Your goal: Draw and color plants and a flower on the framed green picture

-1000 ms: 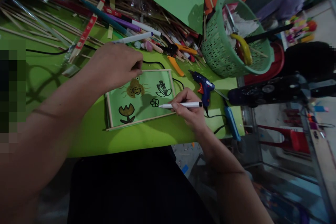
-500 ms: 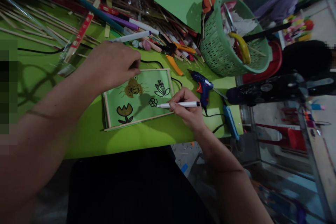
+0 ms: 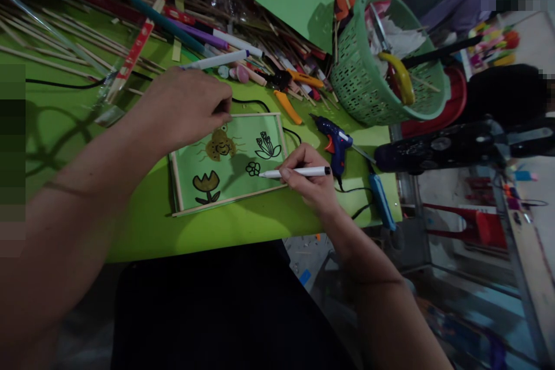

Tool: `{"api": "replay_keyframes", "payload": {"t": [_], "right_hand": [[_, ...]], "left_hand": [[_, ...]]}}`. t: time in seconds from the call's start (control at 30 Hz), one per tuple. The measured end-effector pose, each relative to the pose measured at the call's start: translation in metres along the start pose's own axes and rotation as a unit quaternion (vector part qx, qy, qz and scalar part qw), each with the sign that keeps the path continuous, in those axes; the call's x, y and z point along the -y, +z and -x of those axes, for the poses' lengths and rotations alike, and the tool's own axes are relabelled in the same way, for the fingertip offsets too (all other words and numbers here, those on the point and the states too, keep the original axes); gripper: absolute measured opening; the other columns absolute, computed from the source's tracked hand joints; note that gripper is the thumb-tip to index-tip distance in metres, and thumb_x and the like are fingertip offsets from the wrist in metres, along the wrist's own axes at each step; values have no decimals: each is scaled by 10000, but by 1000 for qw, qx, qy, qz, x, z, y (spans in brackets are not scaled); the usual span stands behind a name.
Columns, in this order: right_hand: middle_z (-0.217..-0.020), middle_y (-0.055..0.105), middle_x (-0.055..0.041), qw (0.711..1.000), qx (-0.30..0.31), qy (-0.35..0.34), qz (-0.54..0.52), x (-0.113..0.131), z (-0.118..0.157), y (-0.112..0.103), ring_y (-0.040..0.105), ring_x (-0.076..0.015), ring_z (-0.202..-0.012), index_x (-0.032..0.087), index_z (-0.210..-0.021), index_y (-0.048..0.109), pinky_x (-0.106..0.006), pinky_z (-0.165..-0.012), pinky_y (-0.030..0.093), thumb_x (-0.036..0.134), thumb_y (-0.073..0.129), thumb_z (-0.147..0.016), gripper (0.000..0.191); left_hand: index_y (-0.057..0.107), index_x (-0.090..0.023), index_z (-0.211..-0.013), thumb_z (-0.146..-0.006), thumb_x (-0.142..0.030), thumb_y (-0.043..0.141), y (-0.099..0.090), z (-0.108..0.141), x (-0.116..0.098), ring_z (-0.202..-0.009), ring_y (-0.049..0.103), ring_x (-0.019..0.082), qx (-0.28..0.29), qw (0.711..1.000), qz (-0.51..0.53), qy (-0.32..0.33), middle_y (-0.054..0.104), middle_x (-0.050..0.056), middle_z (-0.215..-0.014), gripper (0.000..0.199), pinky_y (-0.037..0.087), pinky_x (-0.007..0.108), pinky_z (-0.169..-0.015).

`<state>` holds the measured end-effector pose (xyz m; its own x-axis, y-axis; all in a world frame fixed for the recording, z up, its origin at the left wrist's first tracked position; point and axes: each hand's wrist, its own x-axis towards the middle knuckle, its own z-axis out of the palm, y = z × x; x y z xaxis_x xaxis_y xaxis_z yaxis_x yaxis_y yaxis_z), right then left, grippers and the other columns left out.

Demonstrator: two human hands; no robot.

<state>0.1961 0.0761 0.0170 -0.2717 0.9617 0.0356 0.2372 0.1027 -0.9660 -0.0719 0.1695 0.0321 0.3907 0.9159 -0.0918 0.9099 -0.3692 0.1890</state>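
A green picture card [image 3: 236,185], edged with thin wooden sticks, lies on the table. It bears a yellow tulip, a brown smiling figure with wavy lines, a flower cluster and a small black flower outline. My right hand [image 3: 310,176] is closed around a white marker [image 3: 299,172] with a black end; its tip meets the card at the small flower. My left hand [image 3: 191,101] lies over the card's upper left, fingers curled down at the top stick edge. Its fingertips are mostly hidden, and part of the card is covered by it.
Right of the card lies a blue glue gun [image 3: 333,141] with its cord. Orange-handled pliers [image 3: 288,105] rest beyond the card. A green basket [image 3: 368,69] full of odds and ends stands at the back right. Wooden sticks [image 3: 56,40] and pens [image 3: 221,60] crowd the table's far side.
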Motion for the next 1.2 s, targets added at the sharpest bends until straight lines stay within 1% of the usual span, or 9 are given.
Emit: {"api": "replay_keyframes", "payload": {"t": [0.13,0.3,0.5,0.6,0.7,0.83,0.97,1.07,1.2], "right_hand": [[-722,619,44,1000,2,0,0,0,0,0,493,-109,-602,235,-812,621,-267,-551,354,297,774,-889,182],[-728,618,41,1000,-1,3,8,1,-1,1,491,-113,-613,236,-813,622,-267,-562,367,303,772,-882,179],[-729,611,38,1000,4,0,16,0,-1,0,485,-118,-620,238,-809,626,-272,-571,372,318,770,-890,184],[-730,617,32,1000,10,10,18,-2,0,-1,515,-131,-646,239,-815,629,-281,-587,386,334,778,-894,193],[-735,618,29,1000,14,17,12,-2,1,-2,531,-143,-671,242,-813,632,-295,-615,418,364,793,-894,218],[-727,595,36,1000,21,18,-13,-3,2,-4,544,-149,-689,243,-785,635,-321,-674,474,389,822,-885,258],[-723,591,41,999,10,18,-33,-8,3,-6,549,-152,-671,249,-793,634,-344,-700,510,426,826,-892,279],[-718,596,42,999,3,29,-27,-10,3,-5,543,-152,-651,255,-812,638,-355,-704,531,471,815,-902,294],[-735,616,31,1000,8,27,-10,-7,2,-5,562,-156,-686,250,-807,646,-340,-698,516,454,820,-894,282]], "left_hand": [[785,-175,-1104,-997,-311,576,-1,0,-1,-1043,706,298,-2,1000,4,0,753,79,-1059,272,543,440,-972],[785,-160,-1094,-985,-327,596,0,0,1,-1094,706,321,-1,1000,29,-5,746,92,-1070,275,532,470,-1017],[776,-178,-1077,-976,-325,598,1,0,2,-1100,703,291,-10,999,38,-6,732,60,-1068,252,523,462,-1056],[772,-182,-1055,-971,-326,595,2,0,2,-1046,705,274,-20,999,31,0,720,46,-1015,243,541,449,-1025],[778,-182,-1059,-977,-329,581,0,0,0,-1010,706,273,-15,1000,9,-2,712,49,-978,259,561,433,-977],[772,-183,-1031,-972,-319,578,-3,1,-2,-986,696,261,-17,1000,6,1,704,43,-957,244,557,421,-964],[767,-184,-1015,-963,-326,600,-2,1,0,-996,694,270,-12,999,39,-2,726,63,-992,225,541,419,-974],[768,-185,-1041,-972,-338,582,-1,1,1,-1001,697,276,-15,1000,17,7,736,70,-1007,251,540,405,-948],[773,-187,-1090,-988,-346,559,-1,1,0,-990,699,281,-11,1000,-4,11,749,77,-1028,285,539,405,-913]]}}
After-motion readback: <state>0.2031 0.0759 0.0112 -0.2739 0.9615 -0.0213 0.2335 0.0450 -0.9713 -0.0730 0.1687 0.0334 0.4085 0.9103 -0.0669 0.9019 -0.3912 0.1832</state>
